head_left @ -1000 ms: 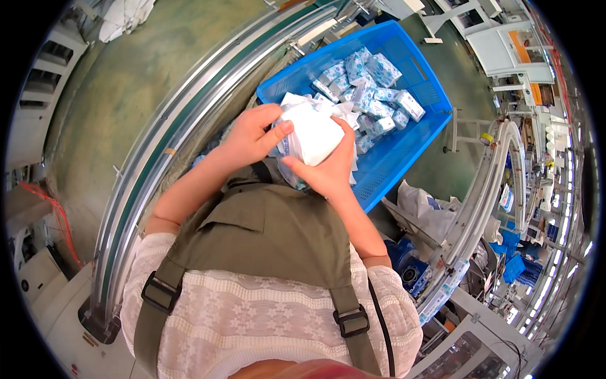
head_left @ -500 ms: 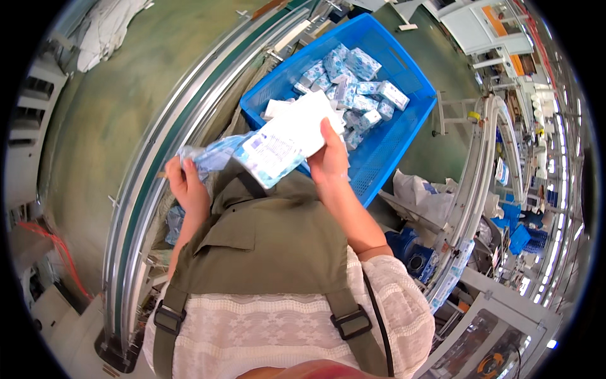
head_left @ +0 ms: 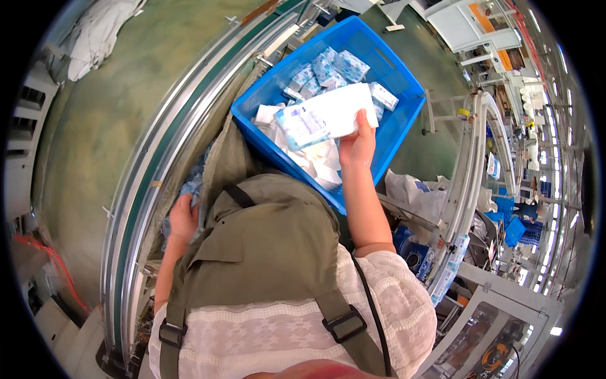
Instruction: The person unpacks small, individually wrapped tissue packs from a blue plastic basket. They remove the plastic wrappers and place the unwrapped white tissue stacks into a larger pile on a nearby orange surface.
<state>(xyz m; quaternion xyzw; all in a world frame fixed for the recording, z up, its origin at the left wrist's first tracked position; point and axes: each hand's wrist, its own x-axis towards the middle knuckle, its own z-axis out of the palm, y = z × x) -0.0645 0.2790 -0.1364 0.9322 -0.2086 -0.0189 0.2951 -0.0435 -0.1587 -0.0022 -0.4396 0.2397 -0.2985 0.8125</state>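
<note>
My right hand (head_left: 356, 146) is raised over the blue plastic crate (head_left: 404, 120) and grips a flat white packet with a blue end (head_left: 325, 115). Inside the crate lie several small blue-and-white packets (head_left: 328, 69) and some white wrappers (head_left: 315, 158). My left hand (head_left: 183, 218) is low at my left side. It presses on a bunch of blue-and-white packets (head_left: 189, 186) beside the conveyor rail (head_left: 136, 208). My olive apron (head_left: 265, 246) hides part of that hand and the packets under it.
A curved green conveyor belt (head_left: 164, 145) runs along the left of the crate. A grey sack (head_left: 227, 158) hangs between belt and crate. White bags (head_left: 420, 196) and blue bins (head_left: 514, 230) stand at the right, by a second conveyor (head_left: 470, 183). The floor (head_left: 95, 126) is green.
My left hand has dropped from chest height down to my left side with its packets. My right hand has lifted the white packet further out over the crate.
</note>
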